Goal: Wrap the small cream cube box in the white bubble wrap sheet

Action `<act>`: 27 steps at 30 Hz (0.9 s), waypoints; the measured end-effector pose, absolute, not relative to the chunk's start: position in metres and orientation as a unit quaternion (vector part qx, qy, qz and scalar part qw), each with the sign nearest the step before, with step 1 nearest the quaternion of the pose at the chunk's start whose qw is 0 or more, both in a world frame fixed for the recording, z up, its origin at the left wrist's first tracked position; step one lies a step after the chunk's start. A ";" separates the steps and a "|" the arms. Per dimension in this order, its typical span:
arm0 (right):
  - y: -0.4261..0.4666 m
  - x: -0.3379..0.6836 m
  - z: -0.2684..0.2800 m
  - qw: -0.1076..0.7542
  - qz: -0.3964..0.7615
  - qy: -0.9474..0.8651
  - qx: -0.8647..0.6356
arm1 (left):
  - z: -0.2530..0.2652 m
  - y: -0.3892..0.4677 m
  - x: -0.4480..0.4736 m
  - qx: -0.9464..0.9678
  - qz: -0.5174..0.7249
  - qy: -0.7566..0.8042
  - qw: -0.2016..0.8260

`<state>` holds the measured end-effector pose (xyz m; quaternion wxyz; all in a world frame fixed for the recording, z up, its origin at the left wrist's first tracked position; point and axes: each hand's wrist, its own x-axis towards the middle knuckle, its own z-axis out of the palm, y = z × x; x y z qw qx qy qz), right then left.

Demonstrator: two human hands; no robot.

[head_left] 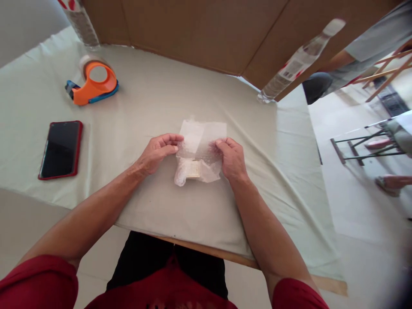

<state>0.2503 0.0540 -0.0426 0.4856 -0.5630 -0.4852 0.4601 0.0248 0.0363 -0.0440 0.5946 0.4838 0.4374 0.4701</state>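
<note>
A sheet of translucent bubble wrap [206, 139] lies on the cloth-covered table in front of me. Its near part is folded and bunched around a small cream-coloured flat item [193, 169], whose kind I cannot make out. My left hand [159, 151] pinches the sheet's left edge between thumb and fingers. At the right edge, my right hand [232, 156] grips the wrap with its fingers curled in. The rest of the small item is covered by the wrap.
An orange tape dispenser [92, 83] and a red-cased phone [61, 149] lie to the left. A cardboard panel [189, 34] stands along the back, with a plastic bottle [298, 64] at its right and another bottle [83, 28] at its left. Another person's arm [337, 60] shows beyond the panel.
</note>
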 end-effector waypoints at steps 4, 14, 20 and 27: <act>0.052 0.250 -0.048 0.486 0.583 -0.401 -0.513 | -0.039 0.034 0.026 0.579 0.477 0.527 0.399; 0.039 0.228 -0.034 0.418 0.678 -0.469 -0.382 | -0.031 0.026 0.034 0.633 0.388 0.554 0.377; 0.059 0.250 -0.051 0.495 0.501 -0.462 -0.539 | -0.038 0.044 0.018 0.416 0.487 0.561 0.524; 0.063 0.271 -0.044 0.501 0.276 -0.558 -0.601 | -0.040 0.053 0.011 0.411 0.528 0.610 0.425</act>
